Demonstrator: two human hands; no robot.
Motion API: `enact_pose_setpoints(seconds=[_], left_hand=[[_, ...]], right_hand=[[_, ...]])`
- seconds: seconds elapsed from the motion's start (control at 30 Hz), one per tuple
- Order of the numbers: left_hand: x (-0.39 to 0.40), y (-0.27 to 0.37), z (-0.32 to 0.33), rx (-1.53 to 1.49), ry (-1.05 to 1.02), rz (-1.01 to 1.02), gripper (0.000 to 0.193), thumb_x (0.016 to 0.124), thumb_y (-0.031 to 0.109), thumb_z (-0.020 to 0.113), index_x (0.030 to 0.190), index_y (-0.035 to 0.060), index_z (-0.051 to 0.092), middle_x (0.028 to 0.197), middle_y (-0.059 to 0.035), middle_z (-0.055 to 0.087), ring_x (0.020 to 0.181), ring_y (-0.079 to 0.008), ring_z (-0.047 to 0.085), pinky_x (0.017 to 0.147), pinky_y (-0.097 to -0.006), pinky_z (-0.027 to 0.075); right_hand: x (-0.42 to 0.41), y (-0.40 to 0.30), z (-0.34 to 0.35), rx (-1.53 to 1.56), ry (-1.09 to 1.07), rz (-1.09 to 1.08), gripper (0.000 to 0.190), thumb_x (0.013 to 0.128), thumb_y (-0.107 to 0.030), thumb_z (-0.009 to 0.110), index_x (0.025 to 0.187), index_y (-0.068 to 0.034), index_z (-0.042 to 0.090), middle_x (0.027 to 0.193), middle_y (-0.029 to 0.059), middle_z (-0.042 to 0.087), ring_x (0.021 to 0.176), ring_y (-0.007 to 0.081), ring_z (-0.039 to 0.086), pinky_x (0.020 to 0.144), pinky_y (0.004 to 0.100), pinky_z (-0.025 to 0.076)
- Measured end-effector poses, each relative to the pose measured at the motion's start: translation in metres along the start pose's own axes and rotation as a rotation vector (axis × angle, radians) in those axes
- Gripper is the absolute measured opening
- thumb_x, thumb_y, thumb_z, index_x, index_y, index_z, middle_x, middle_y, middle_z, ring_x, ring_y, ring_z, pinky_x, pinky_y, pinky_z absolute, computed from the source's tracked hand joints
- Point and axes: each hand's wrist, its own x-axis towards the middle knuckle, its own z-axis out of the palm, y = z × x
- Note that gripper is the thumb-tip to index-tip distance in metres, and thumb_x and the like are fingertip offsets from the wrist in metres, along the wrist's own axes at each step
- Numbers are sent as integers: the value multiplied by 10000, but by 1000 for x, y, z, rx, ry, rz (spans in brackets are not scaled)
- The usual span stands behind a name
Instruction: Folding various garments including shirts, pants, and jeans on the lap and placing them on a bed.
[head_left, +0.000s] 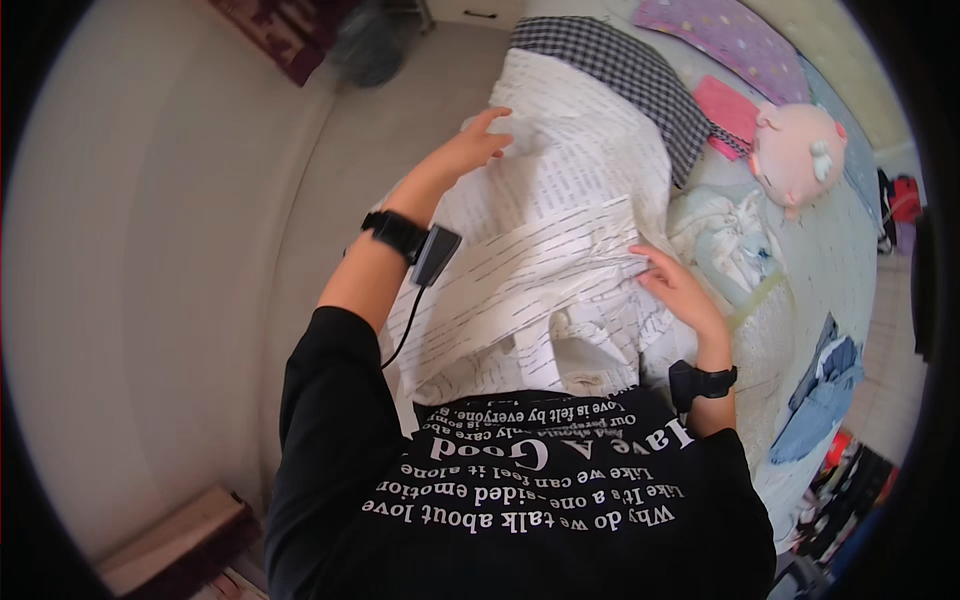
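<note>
A white shirt (517, 262) printed with rows of short dark lines lies spread on the bed before me. Its collar (592, 352) points towards my body, and one sleeve is folded across it with the cuff (616, 223) at the right. My left hand (478, 144) is at the shirt's far left edge, fingers apart and nothing gripped. On the right, my right hand (671, 285) is beside the cuff, with its fingers apart and fingertips at the cloth. Whether those tips press on the fabric is hard to tell.
Beyond the shirt lies black-and-white checked cloth (607, 56). To the right are pink folded cloth (726, 112), a pink plush toy (799, 154), a purple pillow (727, 45), crumpled pale cloth (731, 232) and blue denim (821, 401). A wall (172, 247) runs along the left.
</note>
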Motion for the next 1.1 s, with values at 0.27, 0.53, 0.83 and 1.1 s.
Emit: enact_pose_setpoints(seconds=[0.27, 0.53, 0.83, 1.1], left_hand=[[92, -9, 46, -260, 251, -327, 531, 858, 264, 589, 1352, 203, 403, 1067, -37, 551, 884, -159, 528, 773, -319, 423], [73, 10, 32, -345, 571, -98, 289, 815, 107, 557, 1102, 83, 582, 955, 0, 543, 816, -100, 487, 748, -263, 401], [-75, 124, 45, 626, 758, 617, 411, 752, 15, 598, 1160, 37, 556, 1068, -119, 504, 1018, -282, 437, 916, -361, 346], [-227, 76, 65, 878, 765, 412, 548, 696, 48, 681, 1229, 79, 562, 1212, -173, 513, 1113, -392, 437, 987, -477, 316]], right_hand=[[-16, 11, 2, -122, 149, -58, 338, 873, -61, 568, 1204, -6, 527, 1136, 116, 552, 959, 197, 591, 807, 299, 484], [-5, 26, 15, -272, 250, -194, 370, 833, -68, 590, 1188, -1, 508, 1222, 199, 509, 1128, 358, 498, 941, 375, 415], [-13, 23, 23, -417, 369, -111, 555, 788, -34, 594, 1313, -30, 416, 1312, 237, 425, 1223, 431, 389, 1017, 441, 342], [-17, 32, 38, 2, 510, 32, 531, 803, 24, 541, 1308, 19, 375, 1267, 228, 452, 1168, 383, 461, 996, 377, 366]])
